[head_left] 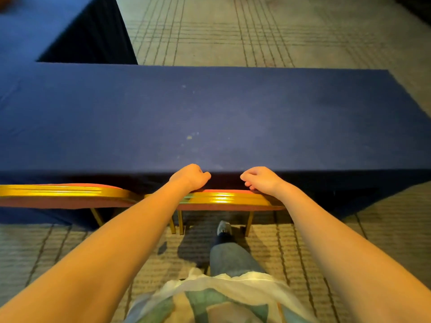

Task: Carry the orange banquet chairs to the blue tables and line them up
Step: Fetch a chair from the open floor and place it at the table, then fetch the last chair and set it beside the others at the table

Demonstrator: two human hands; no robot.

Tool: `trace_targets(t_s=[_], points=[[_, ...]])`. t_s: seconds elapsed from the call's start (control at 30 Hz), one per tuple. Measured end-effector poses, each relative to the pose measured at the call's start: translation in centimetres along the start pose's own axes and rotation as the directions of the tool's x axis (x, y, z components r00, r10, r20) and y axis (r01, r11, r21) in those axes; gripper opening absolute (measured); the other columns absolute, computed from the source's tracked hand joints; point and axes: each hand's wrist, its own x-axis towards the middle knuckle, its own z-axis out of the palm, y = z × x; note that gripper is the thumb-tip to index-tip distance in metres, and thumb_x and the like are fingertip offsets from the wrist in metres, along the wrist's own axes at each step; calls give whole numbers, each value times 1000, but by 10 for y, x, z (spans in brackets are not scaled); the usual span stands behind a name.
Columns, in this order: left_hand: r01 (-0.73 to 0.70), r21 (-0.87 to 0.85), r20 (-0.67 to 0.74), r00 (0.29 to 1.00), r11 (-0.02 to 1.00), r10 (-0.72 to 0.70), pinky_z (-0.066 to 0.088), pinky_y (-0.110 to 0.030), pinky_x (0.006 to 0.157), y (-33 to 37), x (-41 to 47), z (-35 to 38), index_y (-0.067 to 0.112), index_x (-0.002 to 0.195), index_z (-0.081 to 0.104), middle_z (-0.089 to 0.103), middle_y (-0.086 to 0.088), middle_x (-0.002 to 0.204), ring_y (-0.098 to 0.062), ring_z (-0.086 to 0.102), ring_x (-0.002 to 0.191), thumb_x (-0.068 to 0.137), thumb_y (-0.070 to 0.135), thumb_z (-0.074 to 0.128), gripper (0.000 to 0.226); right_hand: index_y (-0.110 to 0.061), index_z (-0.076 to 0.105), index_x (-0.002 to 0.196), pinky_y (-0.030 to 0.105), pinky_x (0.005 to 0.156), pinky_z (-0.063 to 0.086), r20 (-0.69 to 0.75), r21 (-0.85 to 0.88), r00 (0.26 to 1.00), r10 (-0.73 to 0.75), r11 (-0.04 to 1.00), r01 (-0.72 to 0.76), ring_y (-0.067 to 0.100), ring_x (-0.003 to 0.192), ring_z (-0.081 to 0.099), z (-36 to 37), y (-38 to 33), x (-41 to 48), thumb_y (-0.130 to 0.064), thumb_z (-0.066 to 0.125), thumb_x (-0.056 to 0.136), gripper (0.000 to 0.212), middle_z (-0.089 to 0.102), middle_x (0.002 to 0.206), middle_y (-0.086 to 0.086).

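An orange banquet chair [224,198] with a gold frame stands right below me, pushed against the near edge of the long blue table [210,117]. My left hand [190,177] is curled over the left part of its backrest top. My right hand [262,178] rests on the right part, fingers bent down over the front of the backrest. A second orange chair [63,194] stands beside it on the left, also against the table. Both seats are hidden under the table edge.
Another blue-covered table [46,26] joins at the far left, forming a corner. Patterned beige carpet [256,31] stretches beyond the table and to the right. My foot [224,228] is between the chair's gold rear legs.
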Motion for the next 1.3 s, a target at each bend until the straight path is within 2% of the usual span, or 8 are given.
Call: trace_targets(t_s=[0.13, 0.27, 0.57, 0.7, 1.03, 1.13, 1.2, 1.3], points=[[-68, -93, -51, 997, 993, 63, 28, -29, 58, 24, -17, -1, 18, 57, 33, 31, -1, 54, -20, 31, 52, 92, 35, 48, 42, -7, 67, 108, 44, 95, 52, -166, -26, 984, -70, 997, 66, 25, 100, 64, -3, 11, -22, -28, 51, 97, 29, 70, 105, 10], [-165, -171, -111, 983, 971, 148, 36, -33, 64, 47, -22, 9, 20, 69, 48, 49, -1, 67, -18, 45, 62, 89, 38, 48, 28, -20, 65, 116, 41, 95, 52, -273, 25, 959, -79, 996, 89, 16, 102, 62, -13, 31, -37, -29, 52, 97, 25, 67, 107, -3], [-365, -141, -164, 925, 920, 342, 36, -33, 59, 156, -55, 37, 22, 70, 49, 49, 0, 63, -19, 40, 58, 85, 35, 46, 20, -20, 64, 121, 35, 101, 47, -417, 144, 909, -19, 986, 86, 14, 116, 57, -69, 101, -97, -28, 54, 96, 28, 62, 125, -3], [-432, -165, -132, 901, 887, 414, 44, -32, 63, 226, -80, 69, 20, 74, 56, 57, 2, 64, -19, 47, 58, 84, 37, 47, 22, -21, 65, 118, 31, 97, 46, -463, 172, 886, 32, 984, 54, 13, 117, 57, -105, 158, -142, -28, 56, 94, 26, 63, 124, -4], [-604, -156, 14, 790, 781, 614, 38, -32, 57, 395, -153, 187, 24, 64, 48, 47, 7, 52, -15, 41, 50, 82, 36, 46, 22, -16, 64, 120, 30, 95, 45, -589, 265, 779, 218, 962, -69, 17, 114, 58, -198, 322, -249, -28, 61, 92, 31, 63, 124, 1], [-633, -145, 87, 757, 760, 647, 44, -35, 63, 439, -173, 221, 24, 76, 54, 55, 2, 63, -17, 51, 60, 84, 35, 47, 15, -11, 63, 122, 28, 95, 43, -606, 336, 741, 289, 937, -90, 18, 114, 58, -220, 368, -273, -24, 62, 92, 33, 62, 121, 3], [-652, -104, 118, 742, 751, 660, 53, -36, 77, 471, -182, 238, 27, 93, 58, 65, 7, 81, -15, 63, 79, 89, 37, 50, 13, -7, 62, 122, 28, 96, 42, -607, 397, 720, 337, 913, -93, 20, 115, 57, -233, 396, -286, -20, 62, 92, 33, 62, 119, 6], [-705, -47, 175, 692, 708, 701, 54, -38, 84, 522, -184, 259, 28, 97, 56, 64, 8, 88, -13, 63, 85, 91, 37, 50, 13, -3, 63, 119, 28, 96, 42, -611, 499, 671, 419, 863, -84, 24, 113, 59, -253, 440, -297, -16, 65, 89, 33, 63, 114, 10]])
